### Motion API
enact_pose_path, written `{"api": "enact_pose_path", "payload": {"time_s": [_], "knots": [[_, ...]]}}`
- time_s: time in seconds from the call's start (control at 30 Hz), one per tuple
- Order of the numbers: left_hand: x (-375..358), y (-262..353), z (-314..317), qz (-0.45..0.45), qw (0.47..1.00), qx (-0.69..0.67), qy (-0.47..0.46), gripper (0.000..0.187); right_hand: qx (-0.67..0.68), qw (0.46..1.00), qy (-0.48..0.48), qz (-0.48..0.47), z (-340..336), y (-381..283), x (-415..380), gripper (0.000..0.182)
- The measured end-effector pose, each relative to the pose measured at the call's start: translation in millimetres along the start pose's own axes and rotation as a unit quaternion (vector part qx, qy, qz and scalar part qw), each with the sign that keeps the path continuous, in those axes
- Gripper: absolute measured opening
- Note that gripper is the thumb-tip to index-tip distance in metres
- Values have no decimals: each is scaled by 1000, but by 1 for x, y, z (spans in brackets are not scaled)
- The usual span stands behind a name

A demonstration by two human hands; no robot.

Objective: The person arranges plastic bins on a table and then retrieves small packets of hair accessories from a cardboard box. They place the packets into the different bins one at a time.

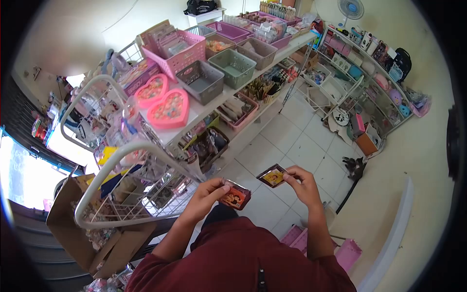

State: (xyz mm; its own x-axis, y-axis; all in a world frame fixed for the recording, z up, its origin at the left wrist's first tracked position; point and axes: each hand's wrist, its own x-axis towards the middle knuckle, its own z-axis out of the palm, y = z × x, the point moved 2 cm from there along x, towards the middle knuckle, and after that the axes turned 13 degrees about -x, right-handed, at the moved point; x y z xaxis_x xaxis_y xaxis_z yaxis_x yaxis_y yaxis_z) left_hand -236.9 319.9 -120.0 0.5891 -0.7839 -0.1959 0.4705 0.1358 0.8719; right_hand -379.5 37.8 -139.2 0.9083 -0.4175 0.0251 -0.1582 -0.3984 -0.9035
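Bright daylight blown out at left doorway (22,170), strong fisheye warp, dark vignette corners

White tiled floor (296,141), stocked shelves (272,53) (daylight at left).

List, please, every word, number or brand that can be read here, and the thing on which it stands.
None can be read.
Packet in the left hand: printed picture, any lettering blurred.
Packet in the right hand: the same.
Heart-shaped boxes and shelf goods: too small.
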Motion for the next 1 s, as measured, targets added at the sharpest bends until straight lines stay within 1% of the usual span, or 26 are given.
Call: {"api": "enact_pose_path", "payload": {"time_s": [0.03, 0.07, 0.13, 0.17, 0.23, 0.27, 0.33, 0.37, 0.4, 0.43, 0.47, 0.5, 0.53, 0.57, 0.6, 0.63, 0.67, 0.73, 0.77, 0.8, 0.87, 0.9, 0.97, 1.0], "knots": [[8, 2, -1, 6, 1000, 6, -2, 23, -64, 996, 3, -63, -6, -7, 17, 12], [18, 4, -4, 14, 1000, 18, 4, 22, -65, 996, 4, -66, -15, -12, 35, 12], [39, 12, -10, 36, 999, 34, -4, 22, -119, 986, -38, -112, -31, -27, 72, 13], [49, 19, -12, 53, 997, 49, -10, 22, -119, 985, -36, -116, -44, -35, 92, 13], [67, 35, -12, 64, 996, 65, -12, 21, -176, 957, -96, -208, -67, -59, 134, 12], [76, 44, -13, 80, 995, 60, -13, 20, -175, 957, -95, -210, -77, -77, 155, 12], [87, 63, -10, 110, 993, 54, 0, 17, -186, 945, -79, -258, -98, -121, 197, 12], [93, 70, -13, 117, 992, 56, 3, 17, -210, 930, -70, -294, -107, -142, 221, 13], [96, 77, -16, 147, 986, 74, -8, 15, -233, 913, -63, -329, -114, -161, 247, 13], [99, 84, -17, 174, 980, 92, -17, 14, -230, 912, -59, -333, -116, -176, 276, 14], [100, 93, -15, 195, 976, 102, -1, 13, -227, 913, -57, -334, -116, -189, 307, 15], [99, 98, -14, 190, 976, 101, 8, 13, -237, 910, -65, -334, -112, -201, 340, 17], [101, 104, -15, 218, 970, 106, 27, 13, -248, 905, -69, -338, -107, -216, 378, 19], [103, 110, -15, 245, 962, 111, 47, 14, -256, 887, -59, -379, -98, -226, 419, 22], [104, 114, -12, 251, 960, 92, 79, 15, -262, 869, -51, -416, -85, -233, 458, 24], [106, 114, -13, 251, 959, 95, 88, 15, -296, 866, -71, -396, -72, -246, 494, 27], [106, 113, -15, 272, 950, 94, 120, 16, -319, 827, -53, -460, -57, -256, 529, 25], [115, 111, -15, 311, 926, 92, 195, 18, -331, 793, -62, -508, -21, -268, 605, 25], [122, 110, -12, 316, 921, 91, 207, 18, -318, 826, -100, -455, 0, -273, 631, 26], [126, 109, -11, 334, 905, 78, 251, 18, -344, 796, -92, -489, 19, -278, 648, 27], [134, 106, -3, 357, 874, 58, 325, 19, -373, 769, -170, -491, 65, -271, 696, 29], [140, 106, 0, 361, 867, 58, 339, 19, -381, 749, -213, -499, 87, -266, 715, 30], [151, 106, 5, 388, 841, 35, 375, 20, -400, 757, -350, -380, 123, -256, 740, 33], [158, 107, 8, 402, 828, 37, 389, 21, -413, 735, -365, -396, 138, -250, 749, 34]]}}
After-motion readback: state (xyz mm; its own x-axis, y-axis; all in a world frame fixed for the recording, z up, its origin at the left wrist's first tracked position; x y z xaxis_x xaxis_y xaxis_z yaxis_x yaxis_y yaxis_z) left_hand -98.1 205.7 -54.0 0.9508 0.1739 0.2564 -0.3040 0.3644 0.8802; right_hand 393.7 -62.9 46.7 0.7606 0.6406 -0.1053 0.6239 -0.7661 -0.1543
